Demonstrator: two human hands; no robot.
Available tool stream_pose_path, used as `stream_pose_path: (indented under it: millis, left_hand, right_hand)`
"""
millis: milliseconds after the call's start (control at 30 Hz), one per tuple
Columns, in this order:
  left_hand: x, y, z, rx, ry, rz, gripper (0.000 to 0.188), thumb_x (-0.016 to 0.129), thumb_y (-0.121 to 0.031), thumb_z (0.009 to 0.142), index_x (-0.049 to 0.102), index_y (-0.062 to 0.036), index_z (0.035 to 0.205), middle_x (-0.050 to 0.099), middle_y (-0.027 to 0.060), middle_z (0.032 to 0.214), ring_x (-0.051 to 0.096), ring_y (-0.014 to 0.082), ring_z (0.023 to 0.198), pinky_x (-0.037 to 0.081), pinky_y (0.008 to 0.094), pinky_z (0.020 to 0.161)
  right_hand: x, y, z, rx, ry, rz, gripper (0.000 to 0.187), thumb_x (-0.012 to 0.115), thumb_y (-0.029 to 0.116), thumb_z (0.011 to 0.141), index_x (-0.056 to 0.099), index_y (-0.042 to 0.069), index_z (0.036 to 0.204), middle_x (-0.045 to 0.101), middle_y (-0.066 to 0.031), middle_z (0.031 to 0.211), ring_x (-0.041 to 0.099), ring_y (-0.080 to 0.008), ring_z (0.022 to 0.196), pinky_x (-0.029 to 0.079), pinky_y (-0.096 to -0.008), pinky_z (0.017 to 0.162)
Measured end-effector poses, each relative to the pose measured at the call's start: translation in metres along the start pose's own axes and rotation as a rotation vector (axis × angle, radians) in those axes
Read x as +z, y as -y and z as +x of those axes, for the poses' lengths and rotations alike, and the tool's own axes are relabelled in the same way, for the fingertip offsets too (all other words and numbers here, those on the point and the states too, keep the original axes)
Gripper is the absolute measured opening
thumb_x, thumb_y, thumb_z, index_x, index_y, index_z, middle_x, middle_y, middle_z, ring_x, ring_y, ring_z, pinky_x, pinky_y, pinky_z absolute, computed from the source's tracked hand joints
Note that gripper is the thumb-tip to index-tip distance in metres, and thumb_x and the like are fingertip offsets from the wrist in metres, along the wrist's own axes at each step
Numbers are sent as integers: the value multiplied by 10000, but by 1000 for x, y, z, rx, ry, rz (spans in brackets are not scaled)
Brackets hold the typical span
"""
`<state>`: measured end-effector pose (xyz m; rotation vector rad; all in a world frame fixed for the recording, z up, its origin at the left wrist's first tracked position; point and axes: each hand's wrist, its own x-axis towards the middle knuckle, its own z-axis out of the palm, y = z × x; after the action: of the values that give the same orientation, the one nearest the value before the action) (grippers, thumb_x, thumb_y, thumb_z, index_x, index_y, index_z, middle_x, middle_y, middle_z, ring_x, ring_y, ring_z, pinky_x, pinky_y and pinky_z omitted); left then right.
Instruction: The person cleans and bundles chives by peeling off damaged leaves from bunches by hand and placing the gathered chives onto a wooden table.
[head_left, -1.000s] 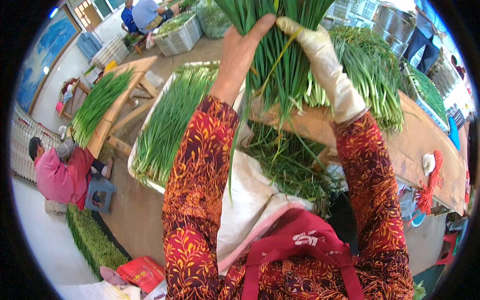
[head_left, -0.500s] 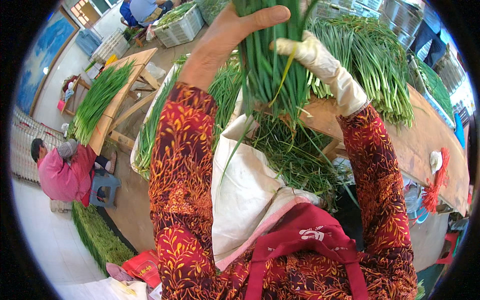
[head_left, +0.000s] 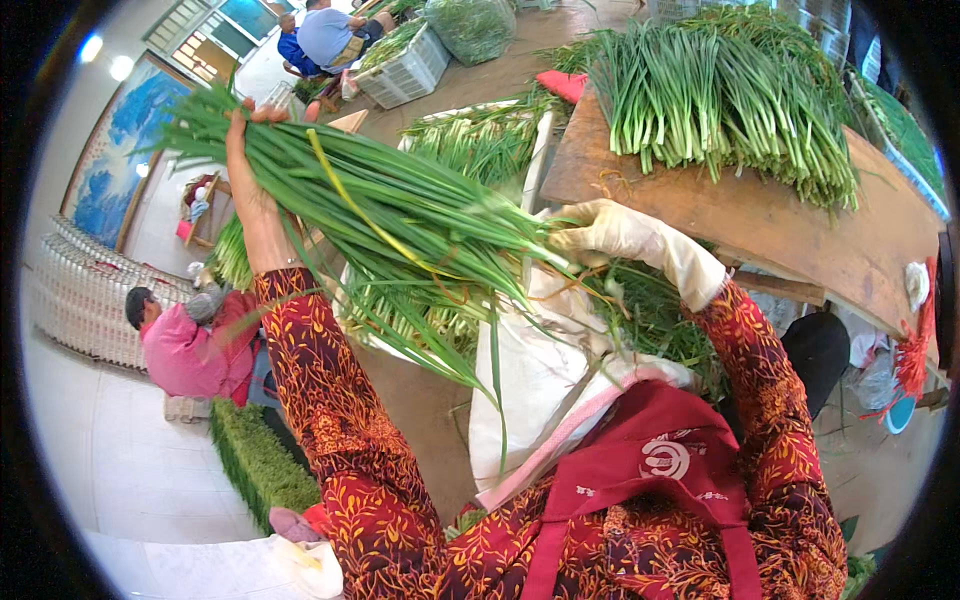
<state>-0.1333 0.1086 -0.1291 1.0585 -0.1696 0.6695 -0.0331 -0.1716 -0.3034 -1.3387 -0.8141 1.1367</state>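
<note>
Up at the left, my bare left hand (head_left: 240, 150) is closed round the leafy part of a big bunch of garlic chives (head_left: 390, 195). The bunch slants down to the right, with several leaves drooping and one yellow leaf across it. At its pale stem end is my right hand (head_left: 600, 232) in a cream glove, fingers bent in against the stems. Thin brownish strands hang there. Below lies a white sack cloth (head_left: 530, 370) with a pink edge, over my lap, next to loose green trimmings (head_left: 665, 320).
A wooden table (head_left: 570, 165) at the right carries a thick row of chives (head_left: 720, 100). Red ties (head_left: 915, 350) hang at its edge. Behind my bunch stands a white crate (head_left: 540, 155) of chives. A person in pink (head_left: 200, 335) sits at the left; others sit far back.
The bunch has swung from upright to slanting, its leafy end now at the left. My left hand moved left with it; my gloved right hand moved down to the stem end. The view shifted.
</note>
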Motion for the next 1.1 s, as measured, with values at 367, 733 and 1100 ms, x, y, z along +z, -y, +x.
stream_pose_path:
  millis: [367,733,1100]
  left_hand:
    - [-31,-32,-35,162,-92,148,125,390,-209,847,412,-87,832,454,-8,747,476,112,772,277,440,945]
    - [17,13,-41,-35,64,-139,226,507,-149,784,420,-75,979,476,22,805,466,155,849,316,420,903]
    - [-30,11,-30,-80,-93,72,158,520,-110,788,480,-45,925,528,62,823,496,189,859,408,313,798]
  right_hand:
    - [-17,-186,-74,351,-463,117,292,500,315,806,541,48,917,514,5,624,418,-61,480,316,-192,413]
    - [19,-5,29,-311,-259,371,307,582,193,756,517,57,1023,566,-30,884,498,-87,735,397,-242,654]
    - [-2,-98,-51,-337,-194,791,128,450,185,817,443,78,747,353,47,447,272,-48,331,205,-200,295]
